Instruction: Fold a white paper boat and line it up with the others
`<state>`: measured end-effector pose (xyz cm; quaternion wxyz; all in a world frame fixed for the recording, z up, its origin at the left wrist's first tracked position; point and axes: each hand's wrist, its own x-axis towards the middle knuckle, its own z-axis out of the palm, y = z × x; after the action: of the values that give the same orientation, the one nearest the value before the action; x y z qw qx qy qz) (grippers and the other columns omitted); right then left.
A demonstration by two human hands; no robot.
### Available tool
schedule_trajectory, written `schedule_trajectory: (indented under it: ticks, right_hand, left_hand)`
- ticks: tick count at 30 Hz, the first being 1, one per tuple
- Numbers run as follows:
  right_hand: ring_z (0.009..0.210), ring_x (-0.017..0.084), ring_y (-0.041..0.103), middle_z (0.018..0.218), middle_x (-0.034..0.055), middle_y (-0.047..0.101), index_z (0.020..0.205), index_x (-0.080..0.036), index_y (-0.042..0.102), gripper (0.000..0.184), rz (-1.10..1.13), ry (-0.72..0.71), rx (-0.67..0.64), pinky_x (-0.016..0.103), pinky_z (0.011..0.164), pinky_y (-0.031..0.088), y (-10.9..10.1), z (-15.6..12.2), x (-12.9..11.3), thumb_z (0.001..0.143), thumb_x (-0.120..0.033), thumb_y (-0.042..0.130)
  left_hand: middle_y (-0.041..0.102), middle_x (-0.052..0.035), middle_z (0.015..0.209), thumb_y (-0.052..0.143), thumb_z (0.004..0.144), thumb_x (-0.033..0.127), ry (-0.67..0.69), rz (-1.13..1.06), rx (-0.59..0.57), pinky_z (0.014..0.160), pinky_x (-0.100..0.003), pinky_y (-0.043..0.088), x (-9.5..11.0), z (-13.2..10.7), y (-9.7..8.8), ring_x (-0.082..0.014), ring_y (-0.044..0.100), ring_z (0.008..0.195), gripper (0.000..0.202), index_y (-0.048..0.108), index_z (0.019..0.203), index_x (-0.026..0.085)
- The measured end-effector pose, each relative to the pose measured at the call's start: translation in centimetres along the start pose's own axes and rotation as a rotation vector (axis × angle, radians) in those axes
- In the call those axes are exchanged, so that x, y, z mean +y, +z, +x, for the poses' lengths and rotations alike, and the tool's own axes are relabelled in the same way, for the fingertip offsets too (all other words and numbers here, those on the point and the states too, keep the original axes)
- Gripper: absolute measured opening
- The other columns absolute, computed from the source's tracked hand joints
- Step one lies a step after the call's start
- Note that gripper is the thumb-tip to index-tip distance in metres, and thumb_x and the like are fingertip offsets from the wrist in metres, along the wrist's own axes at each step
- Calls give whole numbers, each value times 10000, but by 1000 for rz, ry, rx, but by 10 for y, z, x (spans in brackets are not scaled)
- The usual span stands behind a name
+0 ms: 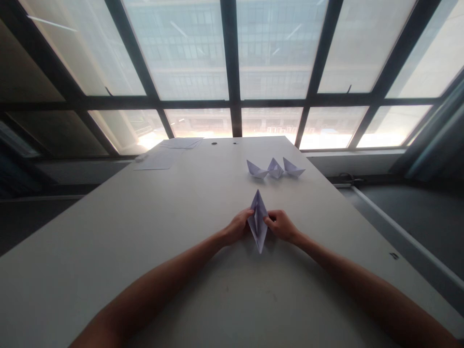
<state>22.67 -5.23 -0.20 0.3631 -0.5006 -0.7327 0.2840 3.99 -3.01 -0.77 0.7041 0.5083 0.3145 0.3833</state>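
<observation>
A folded paper boat (258, 237) is held between my two hands just over the table, its pointed ends facing away from me and toward me. My left hand (238, 227) grips its left side, thumb on the inner fold. On the opposite side my right hand (282, 225) pinches the paper with the thumb on top and fingers curled. The fingers under the paper are partly hidden. Beyond my hands, three finished-looking paper boats stand in a row: a left one (256, 172), a middle one (275, 169) and a right one (293, 169).
Loose white paper sheets (155, 159) lie at the far left of the long white table (181, 203). Two small dark holes (214, 143) mark its far end. A small dark patch (394, 256) is near the right edge. Large framed windows (271, 53) rise behind.
</observation>
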Motion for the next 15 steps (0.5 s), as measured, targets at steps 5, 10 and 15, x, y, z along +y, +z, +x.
schedule_trajectory:
  ticks: [5, 10, 15]
  right_hand:
    - [497, 122, 439, 509, -25, 484, 555, -175, 536, 272, 152, 138, 58, 241, 488, 286, 0, 6, 10, 783, -304, 464]
    - [479, 102, 383, 476, -39, 421, 491, -189, 470, 279, 83, 130, 83, 239, 474, 240, -1, 6, 13, 745, -301, 493]
    - [477, 98, 377, 466, -44, 404, 481, -193, 449, 291, -15, 147, 102, 237, 479, 228, -1, 7, 16, 747, -298, 504]
  left_hand:
    - [702, -53, 865, 687, 758, 275, 16, 140, 39, 710, -286, 508, 11, -1, 1, -186, 650, 753, 310, 696, 1032, 131]
    - [708, -62, 771, 677, 709, 200, -17, 436, 163, 580, -223, 438, 24, -5, -3, -157, 627, 654, 168, 733, 828, 95]
    - [691, -51, 694, 626, 684, 154, -61, 508, 181, 508, -195, 374, 31, -5, -7, -123, 589, 570, 146, 724, 764, 82]
